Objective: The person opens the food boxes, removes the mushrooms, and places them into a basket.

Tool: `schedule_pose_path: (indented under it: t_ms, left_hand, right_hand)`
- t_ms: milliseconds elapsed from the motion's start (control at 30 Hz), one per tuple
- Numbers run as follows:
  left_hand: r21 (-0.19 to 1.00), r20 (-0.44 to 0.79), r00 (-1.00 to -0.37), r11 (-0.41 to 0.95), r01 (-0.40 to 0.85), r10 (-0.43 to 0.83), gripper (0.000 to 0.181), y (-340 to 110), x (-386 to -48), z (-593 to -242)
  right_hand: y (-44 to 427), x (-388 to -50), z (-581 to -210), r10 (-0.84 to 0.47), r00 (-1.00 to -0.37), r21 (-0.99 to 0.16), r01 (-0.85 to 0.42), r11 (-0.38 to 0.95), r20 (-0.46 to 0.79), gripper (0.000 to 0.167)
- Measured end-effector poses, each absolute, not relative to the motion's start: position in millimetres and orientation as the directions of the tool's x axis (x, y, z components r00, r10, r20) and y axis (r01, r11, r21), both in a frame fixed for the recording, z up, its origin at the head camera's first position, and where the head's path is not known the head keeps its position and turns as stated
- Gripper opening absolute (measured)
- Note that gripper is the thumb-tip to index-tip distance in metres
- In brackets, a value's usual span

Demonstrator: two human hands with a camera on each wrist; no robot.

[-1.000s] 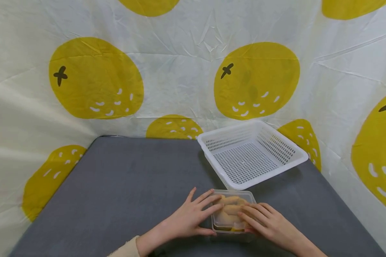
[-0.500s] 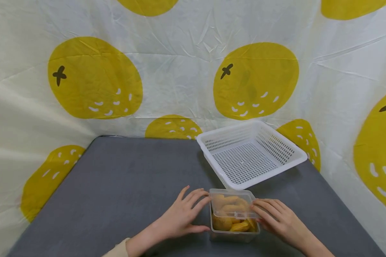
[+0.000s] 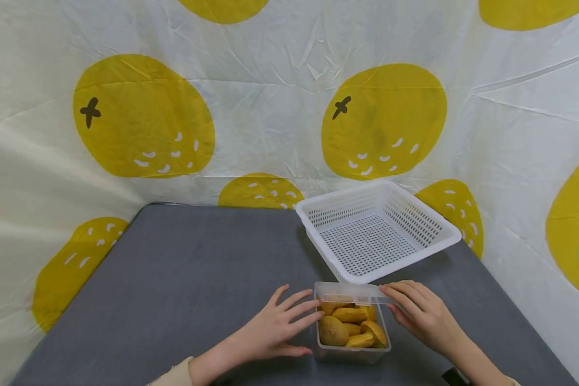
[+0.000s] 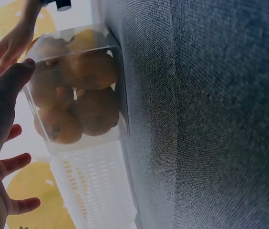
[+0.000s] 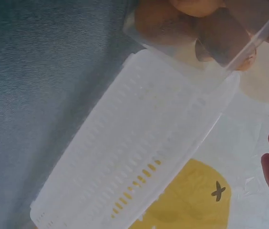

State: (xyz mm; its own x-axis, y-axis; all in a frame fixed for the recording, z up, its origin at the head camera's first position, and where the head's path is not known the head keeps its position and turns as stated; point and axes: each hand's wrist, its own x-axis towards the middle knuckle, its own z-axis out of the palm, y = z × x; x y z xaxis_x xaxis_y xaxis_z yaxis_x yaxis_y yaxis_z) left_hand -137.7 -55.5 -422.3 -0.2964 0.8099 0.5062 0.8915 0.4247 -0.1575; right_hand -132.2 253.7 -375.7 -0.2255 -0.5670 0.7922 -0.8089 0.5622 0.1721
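Observation:
A clear plastic food container (image 3: 349, 356) holds several yellow-brown mushrooms (image 3: 334, 331), their round caps and thick stems visible. Its clear lid (image 3: 349, 289) is tilted up over the back part, front edge raised. With thumb and fingers my right hand (image 3: 422, 313) pinches the lid near its right corner. My left hand (image 3: 272, 328) is at the container's left side, fingers spread and fingertips by the rim. In the left wrist view the left thumb (image 4: 15, 78) is at the container's upper edge. Through the wall, mushrooms (image 5: 163, 26) show in the right wrist view.
Just behind the container stands a white perforated plastic basket (image 3: 371, 246), nothing visible in it. A dark grey cloth covers the table (image 3: 198, 268). A white curtain (image 3: 270, 123) with yellow fruit prints hangs around the back and sides.
The lid's front edge has swung up and back, uncovering the mushrooms. My right hand has risen with it and moved right. My left hand has come off the lid to the left side.

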Motion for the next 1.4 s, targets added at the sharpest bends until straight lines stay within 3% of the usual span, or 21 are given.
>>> schedule_pose_path:
  t_ms: [267, 400, 467, 633, 700, 800, 1067, 1400]
  left_hand:
    - [-0.117, 0.452, -0.373, 0.468, 0.876, 0.81, 0.079, -51, -141, -423]
    - [-0.117, 0.434, -0.396, 0.486, 0.866, 0.809, 0.084, -49, -143, -424]
    - [-0.114, 0.431, -0.402, 0.491, 0.864, 0.808, 0.086, -48, -144, -424]
    - [-0.102, 0.432, -0.42, 0.506, 0.856, 0.798, 0.089, -46, -144, -423]
    - [-0.111, 0.44, -0.421, 0.514, 0.851, 0.793, 0.09, -45, -144, -422]
    - [-0.126, 0.462, -0.415, 0.521, 0.844, 0.784, 0.093, -45, -145, -420]
    - [-0.141, 0.555, -0.347, 0.496, 0.857, 0.756, 0.101, -44, -145, -406]
    - [-0.2, 0.625, -0.329, 0.553, 0.809, 0.708, 0.117, -37, -145, -407]
  right_hand:
    - [252, -137, -374, -0.501, -0.272, 0.105, -0.791, 0.602, 0.821, 0.038]
    - [247, -136, -370, -0.472, -0.258, 0.103, -0.784, 0.612, 0.843, 0.039]
    - [243, -133, -365, -0.466, -0.21, 0.139, -0.782, 0.607, 0.859, 0.038]
    - [225, -123, -353, -0.484, 0.015, 0.307, -0.79, 0.53, 0.875, 0.026]
    - [219, -119, -352, -0.515, 0.063, 0.351, -0.801, 0.485, 0.855, 0.022]
    - [213, -116, -354, -0.58, 0.045, 0.354, -0.83, 0.432, 0.814, 0.023]
    - [209, -116, -381, -0.709, -0.079, 0.329, -0.846, 0.419, 0.7, 0.032]
    - [199, -121, -395, -0.796, -0.165, 0.306, -0.863, 0.402, 0.582, 0.031]
